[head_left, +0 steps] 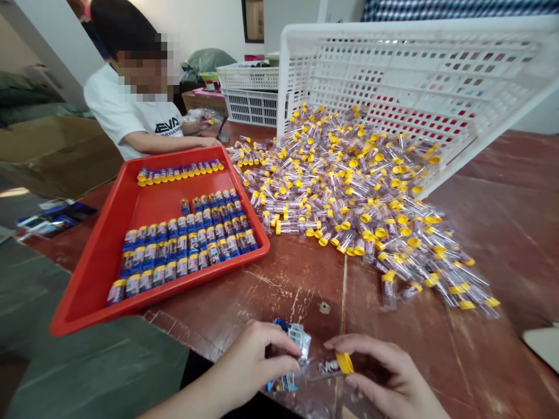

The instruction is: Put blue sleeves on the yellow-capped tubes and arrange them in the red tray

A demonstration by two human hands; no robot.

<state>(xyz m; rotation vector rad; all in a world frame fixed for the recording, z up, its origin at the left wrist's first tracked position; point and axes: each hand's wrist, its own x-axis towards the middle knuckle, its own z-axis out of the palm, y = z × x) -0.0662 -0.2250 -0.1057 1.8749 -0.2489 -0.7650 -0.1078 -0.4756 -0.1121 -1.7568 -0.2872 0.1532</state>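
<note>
Near the front edge of the table, my left hand (262, 361) pinches a crinkled blue and clear wrapper (299, 340) between thumb and fingers. Just to its right, my right hand (384, 372) grips a clear tube (325, 366) by its yellow cap. The tube lies sideways, its clear end pointing left and close to the wrapper. Beyond my hands, a red tray (157, 201) holds rows of filled tubes (183, 244) with yellow caps and blue wrappers. A large pile of clear yellow-capped tubes (349, 186) spreads over the table.
A white crate (419, 41) lies tipped behind the pile. At the back left, a person (117, 110) in a white shirt has an arm beside the tray. Stacked baskets (251, 107) stand behind. Blue wrappers (56, 218) lie at the far left.
</note>
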